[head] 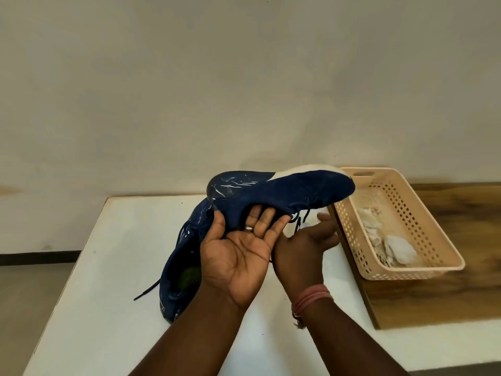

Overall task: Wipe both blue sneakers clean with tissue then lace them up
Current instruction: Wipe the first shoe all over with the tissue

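Note:
My left hand (pixel 238 248), palm towards me, grips a blue sneaker (pixel 284 194) by its collar and holds it above the white table (pixel 113 267). The thumb lies on one side and the fingertips tuck under the edge. The white sole faces away and the toe points right. My right hand (pixel 306 242) is just below the dangling dark laces (pixel 301 218). Its fingers are hidden behind my left fingers. A white patch by its thumb may be tissue; I cannot tell. The second blue sneaker (pixel 181 264) lies on the table beneath, its lace (pixel 146 291) trailing left.
A peach perforated basket (pixel 423 272) with crumpled white tissues (pixel 398 251) stands at the right on a wooden surface (pixel 433 302) next to the table. A plain wall rises behind. The table's left edge runs diagonally towards me.

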